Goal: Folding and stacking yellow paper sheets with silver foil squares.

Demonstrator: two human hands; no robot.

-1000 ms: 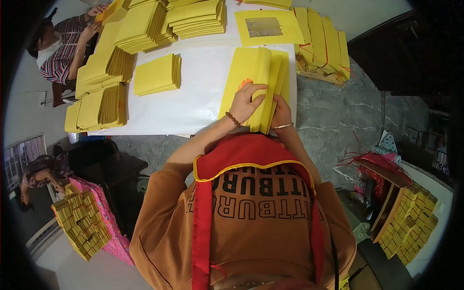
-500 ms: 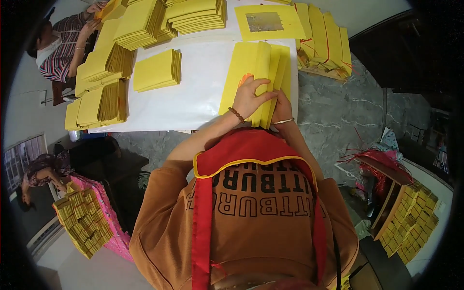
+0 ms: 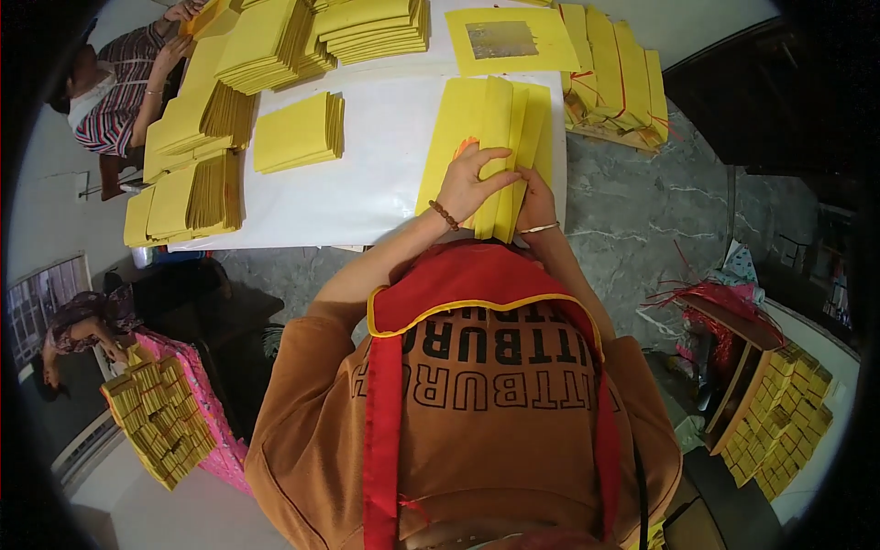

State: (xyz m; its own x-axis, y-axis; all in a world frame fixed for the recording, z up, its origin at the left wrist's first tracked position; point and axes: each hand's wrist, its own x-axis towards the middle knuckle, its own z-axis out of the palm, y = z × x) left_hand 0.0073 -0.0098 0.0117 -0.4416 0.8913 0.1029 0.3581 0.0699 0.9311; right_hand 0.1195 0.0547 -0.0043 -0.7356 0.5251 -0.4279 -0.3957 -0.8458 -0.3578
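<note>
A fanned stack of yellow paper sheets [image 3: 500, 115] lies on the white table [image 3: 385, 174] in front of me. My left hand [image 3: 470, 181], with a bead bracelet at the wrist, lies on the stack's near end, thumb stretched right across the sheets. A small orange piece [image 3: 465, 147] shows at its fingertips. My right hand [image 3: 536, 200], wearing a silver bangle, grips the stack's near edge just right of the left hand. The two hands touch over the sheets.
More yellow stacks [image 3: 298, 133] [image 3: 367, 23] cover the table's left and far side, with tied bundles [image 3: 610, 73] at right. A single sheet with a silver square [image 3: 513, 38] lies far. Another person [image 3: 115, 92] sits at left. Yellow bundles [image 3: 160, 417] [image 3: 779, 412] rest on the floor.
My left thumb has slid right across the sheets toward my right hand, and the sheets fan out a little more. Both hands stay on the stack.
</note>
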